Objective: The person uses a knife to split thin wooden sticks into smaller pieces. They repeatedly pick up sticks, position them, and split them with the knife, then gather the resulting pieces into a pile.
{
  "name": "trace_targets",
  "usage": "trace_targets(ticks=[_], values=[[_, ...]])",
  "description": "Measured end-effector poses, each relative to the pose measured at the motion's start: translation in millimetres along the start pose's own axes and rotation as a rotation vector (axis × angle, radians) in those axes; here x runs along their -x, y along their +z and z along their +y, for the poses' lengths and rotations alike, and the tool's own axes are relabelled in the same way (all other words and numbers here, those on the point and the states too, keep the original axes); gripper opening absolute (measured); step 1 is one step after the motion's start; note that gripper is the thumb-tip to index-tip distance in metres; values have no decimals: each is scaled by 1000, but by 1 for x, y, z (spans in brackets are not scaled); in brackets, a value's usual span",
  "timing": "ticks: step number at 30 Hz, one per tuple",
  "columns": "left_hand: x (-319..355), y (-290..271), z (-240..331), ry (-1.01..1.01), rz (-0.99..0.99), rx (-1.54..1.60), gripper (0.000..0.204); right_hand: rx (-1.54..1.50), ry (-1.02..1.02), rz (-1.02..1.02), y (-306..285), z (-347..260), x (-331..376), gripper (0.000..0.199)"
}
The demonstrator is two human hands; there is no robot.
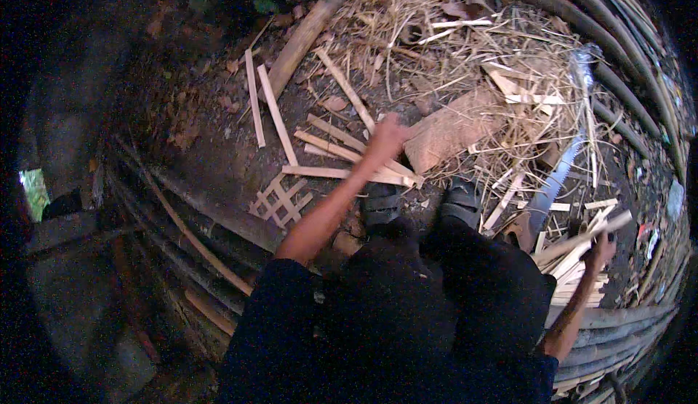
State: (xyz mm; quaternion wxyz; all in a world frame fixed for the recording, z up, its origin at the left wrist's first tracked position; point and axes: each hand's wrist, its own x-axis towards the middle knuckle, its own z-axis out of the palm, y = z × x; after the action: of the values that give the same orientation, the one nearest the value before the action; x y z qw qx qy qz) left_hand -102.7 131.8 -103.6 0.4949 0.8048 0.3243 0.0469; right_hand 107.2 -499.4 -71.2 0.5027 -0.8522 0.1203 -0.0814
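Note:
My left hand [390,134] is closed over the left end of a thick wooden block [454,131]. A pale wooden strip [345,88] runs up against this hand; whether the fingers grip it is hidden. Below the hand, several more strips [342,174] fan out on the soil. Far to the right, my right hand [600,250] is closed at a longer pale stick [589,237], which lies slantwise over a stack of cut strips [582,288]. A small wooden lattice [282,199] lies left of my left forearm.
A handsaw [556,186] lies right of my sandalled feet [462,202]. Dry straw [407,11] and offcuts cover the far ground. A round log [305,37] lies at the far left. Long poles [625,62] line the right side, and stacked slats [211,208] the near left.

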Motion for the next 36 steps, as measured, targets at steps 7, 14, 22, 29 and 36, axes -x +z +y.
trace_targets(ticks=[7, 14, 22, 29, 36], values=[[4, -185, -204, -196, 789, -833, 69, 642, -29, -25, -95, 61, 10, 53], [-8, -217, -243, -389, 907, -407, 44, 256, 61, -145, -1, 43, 76, 33], [-21, -196, -60, 231, 790, 478, 46, 351, -99, -414, 101, -52, 183, 32], [-12, -82, 79, 297, 399, 912, 37, 360, -251, -496, 162, -77, 225, 32], [-6, -13, 104, 389, 464, 1014, 36, 268, -43, -646, 174, -128, 237, 34]])
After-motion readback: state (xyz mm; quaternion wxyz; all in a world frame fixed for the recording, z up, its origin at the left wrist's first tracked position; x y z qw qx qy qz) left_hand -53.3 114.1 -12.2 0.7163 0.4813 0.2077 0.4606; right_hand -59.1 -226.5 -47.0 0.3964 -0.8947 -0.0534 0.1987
